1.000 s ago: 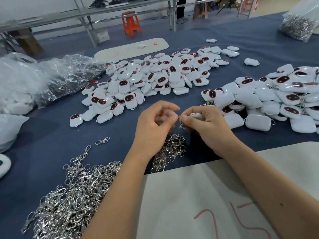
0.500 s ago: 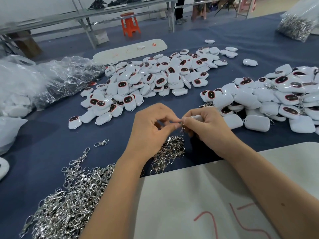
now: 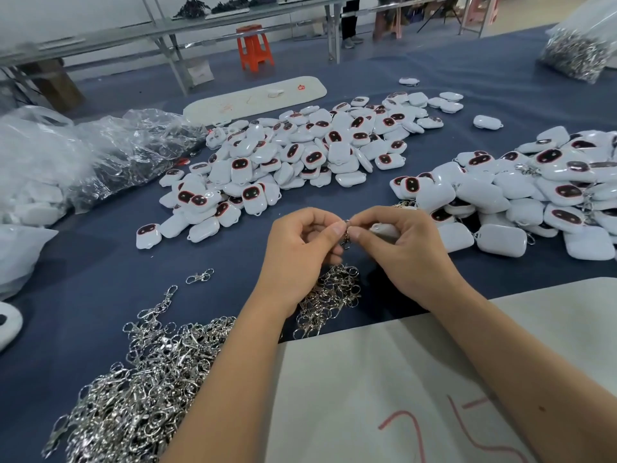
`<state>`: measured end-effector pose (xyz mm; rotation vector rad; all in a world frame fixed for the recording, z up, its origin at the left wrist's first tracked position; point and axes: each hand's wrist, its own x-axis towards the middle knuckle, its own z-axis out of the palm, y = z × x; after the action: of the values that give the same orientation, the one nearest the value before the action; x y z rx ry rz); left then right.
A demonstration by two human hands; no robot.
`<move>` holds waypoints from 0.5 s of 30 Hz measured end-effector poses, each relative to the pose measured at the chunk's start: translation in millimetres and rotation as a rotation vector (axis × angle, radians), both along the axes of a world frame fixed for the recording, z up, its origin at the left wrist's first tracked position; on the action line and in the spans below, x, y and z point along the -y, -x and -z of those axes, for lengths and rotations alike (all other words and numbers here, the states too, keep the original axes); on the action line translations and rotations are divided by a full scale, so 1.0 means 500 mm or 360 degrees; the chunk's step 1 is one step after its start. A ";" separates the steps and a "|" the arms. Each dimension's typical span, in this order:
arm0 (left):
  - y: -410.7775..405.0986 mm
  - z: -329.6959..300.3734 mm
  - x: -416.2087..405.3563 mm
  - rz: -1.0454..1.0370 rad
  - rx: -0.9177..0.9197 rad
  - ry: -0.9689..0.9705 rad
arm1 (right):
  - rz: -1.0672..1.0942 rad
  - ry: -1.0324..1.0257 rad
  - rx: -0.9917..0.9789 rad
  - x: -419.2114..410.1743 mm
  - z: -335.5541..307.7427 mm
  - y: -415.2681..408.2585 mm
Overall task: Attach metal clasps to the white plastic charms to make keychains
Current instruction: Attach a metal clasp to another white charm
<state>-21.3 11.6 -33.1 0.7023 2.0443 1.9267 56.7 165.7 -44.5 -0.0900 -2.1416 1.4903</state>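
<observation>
My left hand [image 3: 297, 259] and my right hand [image 3: 407, 255] meet above the blue cloth at the middle of the table. Between their fingertips hangs a small metal clasp [image 3: 346, 234], pinched from both sides. My right hand also grips a white plastic charm [image 3: 384, 230], mostly hidden behind its fingers. A small heap of clasps [image 3: 330, 295] lies just under my hands. A big pile of clasps [image 3: 140, 385] spreads at the lower left.
A pile of white charms with dark red faces [image 3: 293, 162] lies beyond my hands, and another pile [image 3: 534, 195] at the right. Clear plastic bags [image 3: 83, 155] sit at the left. A white sheet with red marks [image 3: 400, 389] covers the near table. A bag of clasps [image 3: 577, 51] stands far right.
Both hands stay together at the same spot with small finger shifts on the clasp. The view has tilted slightly.
</observation>
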 end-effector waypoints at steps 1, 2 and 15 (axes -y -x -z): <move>0.000 -0.001 0.001 0.0019 0.0017 -0.0007 | -0.0012 -0.0005 0.0002 -0.001 0.001 0.001; -0.001 -0.003 0.002 0.0044 0.0029 -0.0011 | -0.0021 -0.0013 0.0007 -0.002 0.002 0.002; -0.005 -0.005 0.009 0.0072 -0.0470 0.0195 | -0.0132 0.0102 0.0141 -0.018 0.011 0.002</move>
<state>-18.6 6.9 -30.6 1.0457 2.2702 1.7409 55.5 174.6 -50.2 -0.0924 -2.1913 1.6309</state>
